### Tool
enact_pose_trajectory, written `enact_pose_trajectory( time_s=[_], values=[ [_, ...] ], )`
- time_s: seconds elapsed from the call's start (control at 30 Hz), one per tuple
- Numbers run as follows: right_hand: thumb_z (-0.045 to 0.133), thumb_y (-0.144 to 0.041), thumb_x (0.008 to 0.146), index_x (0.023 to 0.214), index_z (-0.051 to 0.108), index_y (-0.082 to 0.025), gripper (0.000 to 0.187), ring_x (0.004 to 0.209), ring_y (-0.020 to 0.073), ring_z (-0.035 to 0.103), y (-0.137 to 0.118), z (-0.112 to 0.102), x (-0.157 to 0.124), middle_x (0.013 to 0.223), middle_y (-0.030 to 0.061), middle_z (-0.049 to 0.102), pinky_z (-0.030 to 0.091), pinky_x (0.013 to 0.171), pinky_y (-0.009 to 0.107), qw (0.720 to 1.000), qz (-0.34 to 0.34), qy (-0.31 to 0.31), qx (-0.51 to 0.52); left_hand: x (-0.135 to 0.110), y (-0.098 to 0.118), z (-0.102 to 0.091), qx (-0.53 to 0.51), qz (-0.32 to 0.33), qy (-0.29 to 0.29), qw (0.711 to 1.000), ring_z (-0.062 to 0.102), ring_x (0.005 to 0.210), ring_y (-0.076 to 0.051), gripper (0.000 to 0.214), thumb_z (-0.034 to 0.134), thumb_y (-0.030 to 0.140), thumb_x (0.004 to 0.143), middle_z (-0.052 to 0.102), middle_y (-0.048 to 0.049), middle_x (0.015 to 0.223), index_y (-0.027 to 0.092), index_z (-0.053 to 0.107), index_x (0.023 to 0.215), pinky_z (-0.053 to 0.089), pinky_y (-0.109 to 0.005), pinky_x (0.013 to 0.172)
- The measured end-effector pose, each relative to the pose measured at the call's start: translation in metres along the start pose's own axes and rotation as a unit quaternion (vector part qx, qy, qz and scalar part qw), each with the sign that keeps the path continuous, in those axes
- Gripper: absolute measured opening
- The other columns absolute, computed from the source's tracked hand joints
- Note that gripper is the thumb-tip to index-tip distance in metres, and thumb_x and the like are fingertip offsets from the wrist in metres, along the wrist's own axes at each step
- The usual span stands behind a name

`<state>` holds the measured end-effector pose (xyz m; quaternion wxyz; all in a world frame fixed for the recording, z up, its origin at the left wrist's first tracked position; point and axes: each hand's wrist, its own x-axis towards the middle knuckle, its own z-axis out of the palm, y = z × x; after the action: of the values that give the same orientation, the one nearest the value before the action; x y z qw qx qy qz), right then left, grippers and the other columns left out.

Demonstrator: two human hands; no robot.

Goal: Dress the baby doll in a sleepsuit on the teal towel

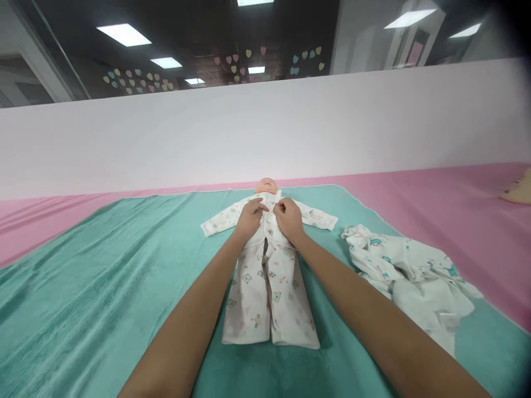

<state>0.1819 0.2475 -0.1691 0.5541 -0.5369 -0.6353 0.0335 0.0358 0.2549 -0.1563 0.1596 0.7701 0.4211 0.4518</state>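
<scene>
A baby doll (266,186) lies on its back on a teal blanket (103,287), head away from me. It wears a white printed sleepsuit (265,293) with the sleeves spread out to both sides. My left hand (250,217) rests on the suit's chest, fingers curled and pinching the left front edge. My right hand (288,218) is closed in a pinch on the right front edge, just under the doll's chin. Both hands meet at the chest opening. What lies between the fingertips is too small to make out.
A second white garment with teal prints (410,276) lies crumpled on the blanket to the right. A pink sheet (435,193) covers the surface beyond. A white partition wall (265,132) runs across the back. A beige object (518,190) sits at the far right edge.
</scene>
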Motion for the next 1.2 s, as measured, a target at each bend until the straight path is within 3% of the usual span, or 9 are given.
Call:
enact_pose_trajectory(
  time_s=[0.1, 0.23, 0.33, 0.53, 0.73, 0.93, 1.2],
  values=[
    [0.038, -0.029, 0.083, 0.07, 0.042, -0.02, 0.016, 0.067, 0.0135, 0.046, -0.009, -0.008, -0.012, 0.072, -0.0004, 0.05, 0.033, 0.063, 0.025, 0.999, -0.017, 0.013, -0.036, -0.018, -0.001, -0.005, 0.016, 0.012, -0.014, 1.0, 0.04, 0.123, -0.021, 0.024, 0.043, 0.016, 0.081, 0.051, -0.0061, 0.128, 0.02, 0.066, 0.088, 0.028, -0.041, 0.107],
    [0.038, -0.04, 0.087, 0.072, 0.047, -0.021, 0.026, 0.069, 0.0141, 0.048, -0.027, -0.02, -0.032, 0.072, 0.0002, 0.052, 0.033, 0.062, 0.025, 0.989, -0.057, -0.074, -0.116, -0.039, -0.008, -0.011, 0.012, 0.052, -0.023, 0.998, 0.037, 0.125, -0.02, 0.032, 0.04, 0.019, 0.085, 0.045, -0.0071, 0.134, 0.022, 0.06, 0.11, 0.027, -0.041, 0.107],
    [0.044, -0.046, 0.084, 0.073, 0.052, -0.02, 0.03, 0.08, 0.0179, 0.05, -0.041, -0.024, -0.045, 0.08, 0.0036, 0.056, 0.033, 0.062, 0.027, 0.967, -0.087, -0.123, -0.206, -0.043, -0.013, -0.012, 0.014, 0.091, -0.028, 0.995, 0.038, 0.124, -0.02, 0.036, 0.036, 0.018, 0.086, 0.044, -0.0079, 0.135, 0.022, 0.059, 0.114, 0.028, -0.041, 0.107],
    [0.044, -0.039, 0.085, 0.089, 0.06, -0.017, 0.028, 0.087, 0.0232, 0.052, -0.055, -0.013, -0.044, 0.092, 0.0112, 0.059, 0.035, 0.062, 0.03, 0.943, -0.061, -0.156, -0.287, -0.04, -0.01, -0.013, 0.05, 0.103, -0.046, 0.992, 0.038, 0.125, -0.02, 0.037, 0.034, 0.018, 0.088, 0.043, -0.0103, 0.135, 0.021, 0.058, 0.116, 0.028, -0.041, 0.106],
    [0.039, -0.029, 0.087, 0.078, 0.058, -0.019, 0.024, 0.074, 0.0167, 0.052, -0.045, -0.015, -0.04, 0.084, 0.0065, 0.059, 0.029, 0.059, 0.028, 0.95, -0.097, -0.157, -0.25, -0.041, -0.008, -0.012, 0.075, 0.085, -0.042, 0.993, 0.037, 0.125, -0.018, 0.04, 0.033, 0.013, 0.086, 0.043, -0.0068, 0.136, 0.024, 0.057, 0.116, 0.028, -0.042, 0.106],
    [0.039, -0.024, 0.085, 0.063, 0.046, -0.019, 0.023, 0.064, 0.0122, 0.046, -0.027, -0.024, -0.038, 0.07, -0.0009, 0.051, 0.026, 0.057, 0.026, 0.961, -0.13, -0.175, -0.171, -0.044, -0.003, -0.013, 0.086, 0.079, -0.039, 0.992, 0.036, 0.126, -0.017, 0.041, 0.031, 0.011, 0.086, 0.043, -0.007, 0.135, 0.022, 0.056, 0.116, 0.027, -0.04, 0.107],
    [0.034, -0.025, 0.088, 0.083, 0.052, -0.02, 0.02, 0.083, 0.0146, 0.051, -0.027, -0.021, -0.038, 0.088, 0.0023, 0.054, 0.034, 0.071, 0.025, 0.983, -0.103, -0.125, -0.09, -0.042, 0.003, -0.012, 0.123, 0.07, -0.057, 0.988, 0.035, 0.126, -0.02, 0.045, 0.032, 0.006, 0.082, 0.043, -0.0071, 0.135, 0.022, 0.055, 0.117, 0.028, -0.043, 0.106]
  ],
)
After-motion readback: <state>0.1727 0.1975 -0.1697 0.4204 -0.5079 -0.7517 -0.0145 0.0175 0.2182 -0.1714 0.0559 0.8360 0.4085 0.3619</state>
